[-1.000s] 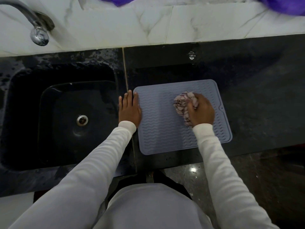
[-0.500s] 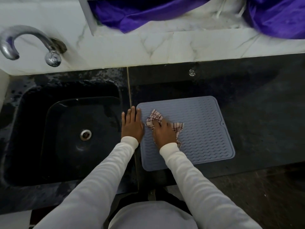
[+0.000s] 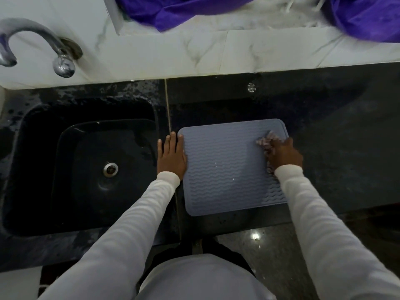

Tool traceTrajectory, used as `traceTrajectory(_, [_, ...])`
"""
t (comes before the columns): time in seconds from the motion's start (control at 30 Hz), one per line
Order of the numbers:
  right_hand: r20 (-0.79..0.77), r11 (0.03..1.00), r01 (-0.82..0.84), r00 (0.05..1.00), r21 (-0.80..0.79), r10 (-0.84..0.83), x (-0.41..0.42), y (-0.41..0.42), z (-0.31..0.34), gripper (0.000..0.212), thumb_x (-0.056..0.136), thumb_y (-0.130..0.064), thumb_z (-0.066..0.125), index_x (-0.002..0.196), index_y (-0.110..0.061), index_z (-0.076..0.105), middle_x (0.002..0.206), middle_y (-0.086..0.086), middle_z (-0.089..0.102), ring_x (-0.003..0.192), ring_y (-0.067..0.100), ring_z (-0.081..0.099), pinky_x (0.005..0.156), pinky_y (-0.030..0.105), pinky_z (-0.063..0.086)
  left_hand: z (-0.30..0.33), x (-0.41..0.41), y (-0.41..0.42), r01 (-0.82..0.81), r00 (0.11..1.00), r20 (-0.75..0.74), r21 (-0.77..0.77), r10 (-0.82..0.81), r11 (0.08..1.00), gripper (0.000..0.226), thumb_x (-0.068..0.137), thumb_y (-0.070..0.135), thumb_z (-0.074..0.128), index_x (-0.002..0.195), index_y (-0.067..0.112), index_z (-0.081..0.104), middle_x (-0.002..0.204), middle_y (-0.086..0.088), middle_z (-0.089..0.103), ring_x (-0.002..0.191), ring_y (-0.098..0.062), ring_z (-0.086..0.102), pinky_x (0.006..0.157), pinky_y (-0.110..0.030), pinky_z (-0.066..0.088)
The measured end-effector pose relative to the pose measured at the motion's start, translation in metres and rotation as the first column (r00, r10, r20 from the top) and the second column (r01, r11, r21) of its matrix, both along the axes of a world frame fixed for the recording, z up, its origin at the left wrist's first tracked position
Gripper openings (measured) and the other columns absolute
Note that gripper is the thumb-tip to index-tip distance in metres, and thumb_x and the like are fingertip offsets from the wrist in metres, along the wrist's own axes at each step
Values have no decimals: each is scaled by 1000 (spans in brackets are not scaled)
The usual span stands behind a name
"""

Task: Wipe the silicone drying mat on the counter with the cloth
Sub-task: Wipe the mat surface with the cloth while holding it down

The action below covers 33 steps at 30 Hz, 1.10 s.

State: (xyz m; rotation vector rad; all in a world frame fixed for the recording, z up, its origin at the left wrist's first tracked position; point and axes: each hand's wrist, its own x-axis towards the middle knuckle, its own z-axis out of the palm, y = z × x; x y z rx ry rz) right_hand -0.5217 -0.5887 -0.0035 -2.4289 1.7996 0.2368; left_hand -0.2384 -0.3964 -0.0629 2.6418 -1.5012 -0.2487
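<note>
Wiping looks well underway: right hand (image 3: 283, 153) holds the bunched cloth (image 3: 267, 142) in a closed grip at the right edge of the silicone mat (image 3: 225, 169). Left hand (image 3: 172, 155) lies flat, pinning its left edge (fingers straight). Dark table (image 3: 335, 137) carries the mat; sink (image 3: 91, 169) and faucet (image 3: 43, 43) are beside it.

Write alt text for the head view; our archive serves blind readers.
A person's right hand presses a checked cloth onto the far right corner of a grey mat on a dark counter, while the left hand lies flat at the mat's left edge, beside a black sink.
</note>
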Motion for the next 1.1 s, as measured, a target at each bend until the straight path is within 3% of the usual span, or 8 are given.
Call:
traceTrajectory(0.23, [27,992,124,992,-28,-123,-26,-27,3,37,87,-34,60,120,-18,57,110,20,41,76,45,61,66,46,45,0,0,-1,-6,1000,6,2,6,1000,58,105,32,25,157,16,8,164,-12,11,151,-30,11,122,-49,-3])
traceTrajectory(0.43, [94,980,201,976,-14,-199,-12,-23,17,43,88,-36,58,129,-23,53,118,20,43,89,47,60,77,49,48,-2,0,-1,3,1000,4,0,-3,1000,58,104,30,25,157,14,10,163,-13,13,150,-32,13,122,-50,-1])
traceTrajectory(0.5, [153,989,147,978,-15,-143,11,-12,29,41,88,-33,59,127,-24,55,124,20,44,92,47,60,79,48,48,-2,0,-3,2,1000,4,-1,-2,1000,57,104,30,25,157,13,11,163,-14,14,150,-32,13,122,-50,-1])
traceTrajectory(0.67, [271,978,-209,940,-20,207,89,64,34,42,91,-44,54,130,-28,53,122,14,52,96,38,60,77,41,47,0,0,-3,3,1000,-1,30,-3,1000,58,104,33,22,157,14,8,164,-14,11,151,-31,10,122,-50,-1])
traceTrajectory(0.77, [170,882,-466,866,-67,470,125,120,-4,48,92,-50,40,134,-30,50,131,11,53,108,37,52,92,47,40,6,-1,-4,-22,999,-32,50,23,998,64,101,37,30,157,16,8,164,-12,9,151,-31,9,122,-49,-5])
traceTrajectory(0.87, [258,908,-408,871,-90,417,135,155,-36,46,93,-43,39,134,-26,52,128,17,53,109,40,50,99,54,38,7,-5,-4,-32,999,-40,72,35,997,63,102,40,29,157,18,7,164,-12,6,151,-31,7,121,-50,-6])
traceTrajectory(0.93, [233,924,-359,895,-130,380,137,160,-37,43,97,-40,40,136,-27,50,130,16,52,110,39,48,98,56,39,4,-7,-3,-38,999,-17,88,39,995,64,103,43,29,158,19,4,165,-11,4,151,-31,6,121,-50,-6])
traceTrajectory(1.1, [176,897,-424,880,-126,441,144,156,-34,32,90,-26,59,122,-22,60,119,23,56,92,42,56,82,64,47,2,-10,-2,-50,999,-12,91,51,995,64,102,43,25,157,20,1,165,-11,1,151,-30,4,121,-51,-6])
